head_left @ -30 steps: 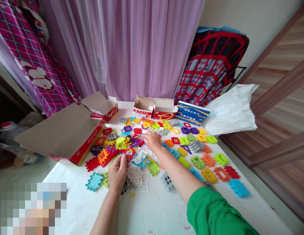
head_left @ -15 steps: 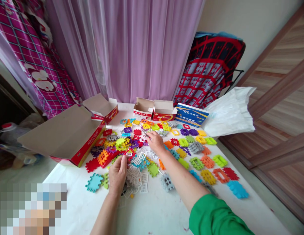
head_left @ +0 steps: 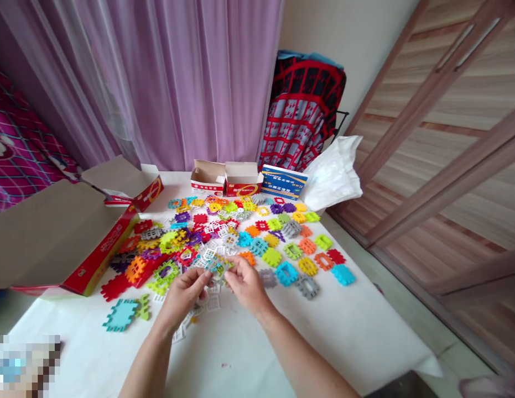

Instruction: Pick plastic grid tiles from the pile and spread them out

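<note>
My left hand (head_left: 186, 292) is closed in a pinch over the front of a pile of plastic building pieces. Facing it a short way to the right is my right hand (head_left: 246, 283), with thumb and fingers also pinched. Whatever small piece either hand holds blends into the pile behind and cannot be made out. White window-frame pieces (head_left: 208, 255) lie beyond the fingers, and more are partly hidden beneath the hands. Left of my left hand are a lime-green notched piece (head_left: 166, 271) and a teal notched square (head_left: 121, 315).
Notched pieces in several colours, including a blue one (head_left: 343, 275), spread right across the white-covered table (head_left: 315, 342). Open red cardboard boxes (head_left: 112, 246) stand at left and back. A blue box (head_left: 284, 181) and white bag (head_left: 334, 174) are at the back right.
My right hand has come back from the far part of the pile to beside my left. The camera view has turned to the right.
</note>
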`<state>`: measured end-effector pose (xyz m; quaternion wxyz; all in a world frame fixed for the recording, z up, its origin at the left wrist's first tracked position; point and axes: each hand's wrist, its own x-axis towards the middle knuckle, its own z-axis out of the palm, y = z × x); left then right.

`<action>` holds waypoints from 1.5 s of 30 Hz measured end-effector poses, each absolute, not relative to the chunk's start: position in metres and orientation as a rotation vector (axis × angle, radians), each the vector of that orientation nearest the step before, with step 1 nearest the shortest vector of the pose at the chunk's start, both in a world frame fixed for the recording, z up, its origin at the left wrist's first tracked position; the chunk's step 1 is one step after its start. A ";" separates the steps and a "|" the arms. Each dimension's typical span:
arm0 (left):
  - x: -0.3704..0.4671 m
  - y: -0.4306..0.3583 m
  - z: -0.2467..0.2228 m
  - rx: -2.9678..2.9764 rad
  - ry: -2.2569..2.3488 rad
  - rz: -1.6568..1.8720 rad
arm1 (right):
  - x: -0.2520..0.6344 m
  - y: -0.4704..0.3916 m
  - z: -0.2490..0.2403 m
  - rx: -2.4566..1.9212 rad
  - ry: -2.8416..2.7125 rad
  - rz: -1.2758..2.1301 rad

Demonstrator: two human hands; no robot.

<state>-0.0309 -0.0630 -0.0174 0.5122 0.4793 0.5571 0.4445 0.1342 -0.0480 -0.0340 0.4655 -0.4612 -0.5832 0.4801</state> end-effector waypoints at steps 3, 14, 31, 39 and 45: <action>-0.031 -0.062 -0.020 1.138 1.318 0.976 | 0.137 -0.069 -0.039 -1.180 -1.636 0.782; -0.020 -0.065 -0.021 1.175 1.220 0.818 | 0.159 -0.091 -0.032 -1.383 -1.866 0.291; -0.023 -0.063 -0.026 1.088 1.283 0.949 | 0.347 -0.110 -0.089 -1.740 -1.652 -0.327; -0.028 -0.061 -0.031 1.016 1.290 1.037 | 0.342 -0.107 -0.090 -1.791 -1.664 -0.300; -0.027 -0.060 -0.030 1.007 1.287 1.072 | 0.341 -0.107 -0.090 -1.814 -1.669 -0.293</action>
